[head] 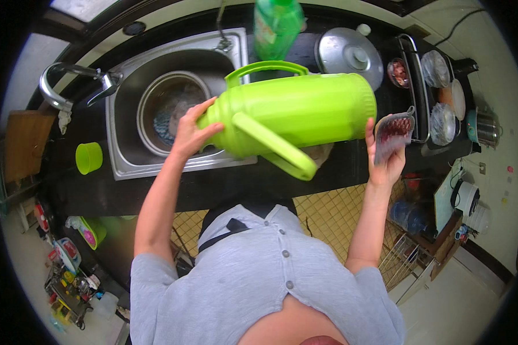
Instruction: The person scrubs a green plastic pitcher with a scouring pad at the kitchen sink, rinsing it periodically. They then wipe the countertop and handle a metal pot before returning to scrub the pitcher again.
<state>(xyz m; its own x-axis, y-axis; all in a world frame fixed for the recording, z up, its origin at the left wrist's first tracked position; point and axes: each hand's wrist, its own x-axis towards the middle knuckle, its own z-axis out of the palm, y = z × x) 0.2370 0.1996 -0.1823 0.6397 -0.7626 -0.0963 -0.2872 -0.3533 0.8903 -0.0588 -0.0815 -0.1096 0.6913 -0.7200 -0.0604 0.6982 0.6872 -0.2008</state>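
Note:
A bright green thermos flask [302,110] lies tilted on its side in the air over the counter, its neck to the left. My left hand [194,129] grips the neck end. At the base end is my right hand [386,155], its fingers by the flask's bottom edge, with a grey and dark red cloth pad [395,129] held in it. Under the neck end, a round metal pot [143,125] stands in the steel sink [116,146], with water and something blue-patterned inside. A green cup [89,158] is on the counter left of the sink.
A curved faucet [52,92] rises at the sink's left. Behind the flask stand a green plastic bottle [277,32] and a metal pot lid [349,54]. To the right are a bowl of meat pieces [398,72] and a metal rack [422,133] beside plastic-covered bowls [442,123].

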